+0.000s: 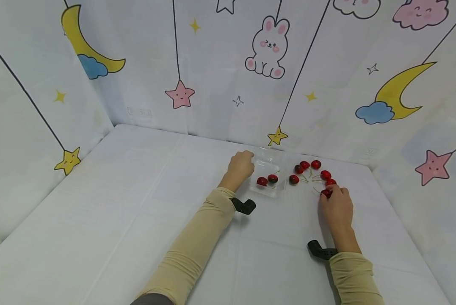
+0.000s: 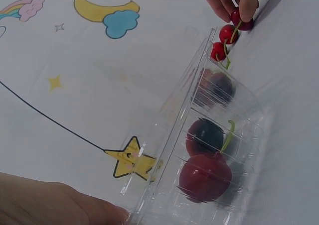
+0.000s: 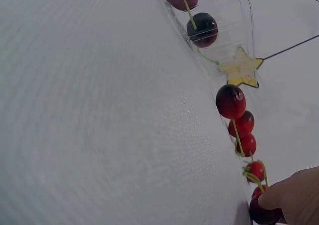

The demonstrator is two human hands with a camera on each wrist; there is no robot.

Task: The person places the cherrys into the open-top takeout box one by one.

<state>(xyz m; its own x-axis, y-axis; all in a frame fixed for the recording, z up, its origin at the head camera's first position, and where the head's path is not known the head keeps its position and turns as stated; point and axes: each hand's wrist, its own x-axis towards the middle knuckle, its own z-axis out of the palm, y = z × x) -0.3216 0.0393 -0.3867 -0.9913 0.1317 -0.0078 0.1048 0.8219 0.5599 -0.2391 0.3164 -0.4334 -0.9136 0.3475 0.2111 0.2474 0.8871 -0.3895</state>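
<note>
A clear plastic box (image 1: 264, 167) stands on the table with two dark red cherries (image 1: 267, 180) inside. My left hand (image 1: 241, 168) grips its left side; in the left wrist view the thumb (image 2: 107, 212) lies at the rim. To the right of the box, my right hand (image 1: 338, 207) pinches a dark red cherry (image 1: 326, 193) between thumb and fingers, close over the table. The right wrist view shows the thumb on this cherry (image 3: 263, 214), its far side hidden. Several more stemmed cherries (image 1: 305, 165) lie in a loose arc between the box and my right hand.
The white-covered table (image 1: 144, 237) meets a white printed wall cloth (image 1: 220, 55) right behind the box and cherries. Another side of the cloth (image 1: 441, 212) borders the table on the right. Black wrist mounts (image 1: 244, 206) stick out from both wrists.
</note>
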